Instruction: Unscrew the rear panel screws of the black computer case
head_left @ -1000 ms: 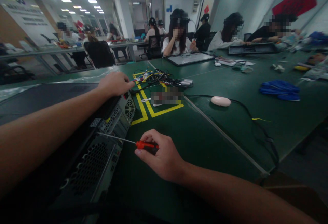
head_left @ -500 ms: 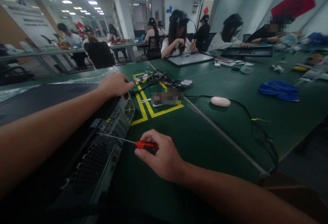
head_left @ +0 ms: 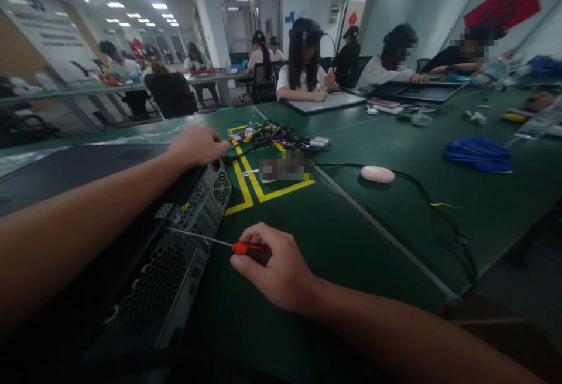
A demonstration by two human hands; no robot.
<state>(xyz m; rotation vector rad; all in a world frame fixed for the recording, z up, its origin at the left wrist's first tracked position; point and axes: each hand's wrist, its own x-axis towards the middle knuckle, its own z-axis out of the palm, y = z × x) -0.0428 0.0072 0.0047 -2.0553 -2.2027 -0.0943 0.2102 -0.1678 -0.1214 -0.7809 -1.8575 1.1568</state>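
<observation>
A black computer case (head_left: pixel 144 243) lies on its side on the green table (head_left: pixel 351 226), its vented rear panel facing me. My right hand (head_left: pixel 274 270) is closed round the red-and-black handle of a screwdriver (head_left: pixel 246 248). The thin shaft runs left and its tip touches the rear panel. My left hand (head_left: pixel 197 145) rests on the case's far top corner, fingers curled over the edge beside the fan grille (head_left: pixel 222 186).
Yellow tape lines (head_left: pixel 254 188) mark a square beyond the case, with a tangle of cables (head_left: pixel 276 133) on it. A pale oval object (head_left: pixel 377 174) with a black cord and blue cloth (head_left: pixel 478 154) lie to the right. Several people sit at the far side.
My hands and the screwdriver stay in place. A person across the table lowered a hand from the face to the tray in front of them.
</observation>
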